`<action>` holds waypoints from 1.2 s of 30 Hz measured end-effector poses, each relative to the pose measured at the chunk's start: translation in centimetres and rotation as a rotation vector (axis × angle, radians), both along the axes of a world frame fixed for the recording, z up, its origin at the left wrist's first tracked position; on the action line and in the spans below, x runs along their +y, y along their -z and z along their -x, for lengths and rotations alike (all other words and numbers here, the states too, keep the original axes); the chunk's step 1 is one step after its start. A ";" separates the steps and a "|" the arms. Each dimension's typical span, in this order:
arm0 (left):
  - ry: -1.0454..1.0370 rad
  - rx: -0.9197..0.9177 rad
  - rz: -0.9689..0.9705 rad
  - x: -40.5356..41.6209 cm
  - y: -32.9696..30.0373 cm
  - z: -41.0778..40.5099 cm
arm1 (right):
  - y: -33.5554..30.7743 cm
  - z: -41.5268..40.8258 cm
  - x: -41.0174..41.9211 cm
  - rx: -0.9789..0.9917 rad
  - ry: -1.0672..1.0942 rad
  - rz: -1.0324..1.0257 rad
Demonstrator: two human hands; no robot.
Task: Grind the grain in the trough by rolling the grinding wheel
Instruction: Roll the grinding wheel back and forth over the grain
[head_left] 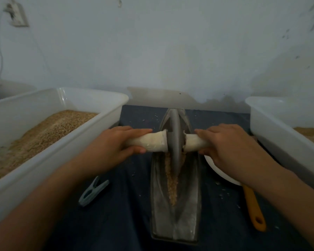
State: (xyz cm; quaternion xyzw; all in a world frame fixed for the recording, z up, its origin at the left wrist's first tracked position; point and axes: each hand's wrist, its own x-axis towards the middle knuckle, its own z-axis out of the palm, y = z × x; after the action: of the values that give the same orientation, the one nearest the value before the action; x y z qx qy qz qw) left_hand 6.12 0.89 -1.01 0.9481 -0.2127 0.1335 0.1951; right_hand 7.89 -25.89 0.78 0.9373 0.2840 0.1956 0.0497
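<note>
A long grey metal trough (188,205) lies lengthwise on the dark cloth in front of me. Tan crushed grain (170,180) fills its central groove. The grey grinding wheel (174,134) stands upright in the groove around the trough's middle to far part. A white-wrapped axle handle sticks out on each side. My left hand (114,144) is closed around the left handle (152,142). My right hand (227,144) is closed around the right handle (194,142).
A white tub (91,134) heaped with tan grain stands at the left. Another white tub (279,142) with grain stands at the right. A grey clip (92,192) lies left of the trough. A white bowl (223,176) and an orange-handled tool (254,207) lie right of it.
</note>
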 end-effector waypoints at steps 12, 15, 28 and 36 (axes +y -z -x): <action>0.143 0.278 0.083 0.9 -2.3 2.3 | -2.3 3.3 -0.3 0.094 -0.099 0.063; -0.054 0.003 -0.017 -0.6 -0.4 1.1 | -0.2 0.4 -0.1 0.027 0.010 -0.034; 0.313 0.538 0.118 2.0 -3.3 3.0 | -3.1 4.3 -0.6 0.128 -0.158 0.133; 0.005 0.152 0.047 -0.1 -1.2 1.4 | -0.9 0.6 -0.1 0.038 -0.026 -0.012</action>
State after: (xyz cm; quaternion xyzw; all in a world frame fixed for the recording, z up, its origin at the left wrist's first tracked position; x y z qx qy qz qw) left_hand 4.77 0.76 0.17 0.9502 -0.1962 0.0655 0.2332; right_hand 7.33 -25.96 1.66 0.9374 0.2958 0.1801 0.0363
